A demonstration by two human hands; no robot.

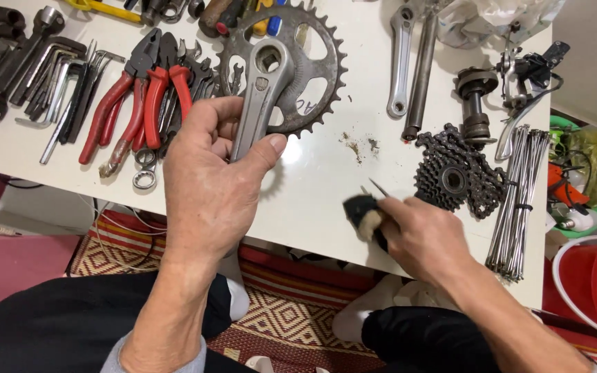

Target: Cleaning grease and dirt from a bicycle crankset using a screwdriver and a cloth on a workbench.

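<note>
Two bare hands over a white table point(312, 186) crowded with bicycle parts. Left hand point(209, 179) wrapped around the lower end of a silver crank arm point(260, 97), thumb pressed along one side, fingers curled shut behind the other. Upper end of the arm bolted to a dark toothed chainring point(316, 69), lying flat on the table just above the hand. Right hand point(423, 238) lower and to the side, near the table's front edge, fingers pinching a small black wad point(364, 214). Thin metal tips point(378, 186) poking out just above the wad, whether from the same grip cannot be told.

By the look of it, all metal and fully rigid, heavy for its size, weight sitting out at the toothed ring and so prone to tipping away from the grip. Teeth sharp enough to nick skin, surfaces probably greasy and slippery. Best taken along the smooth shaft of the arm, as shown, or at the hub, well clear of the teeth.

Specks of grit point(357, 145) on the bare tabletop between the two hands. To the left, red-handled pliers point(133, 103) and a fan of hex keys point(63, 83). To the right, a sprocket cluster point(454, 179) draped with chain, just beside a bundle of spokes point(516, 200). Farther up, a second crank arm point(401, 62) next to a dark rod point(421, 76). Below the table, a patterned rug point(278, 318) and a red bucket point(589, 276).
</note>
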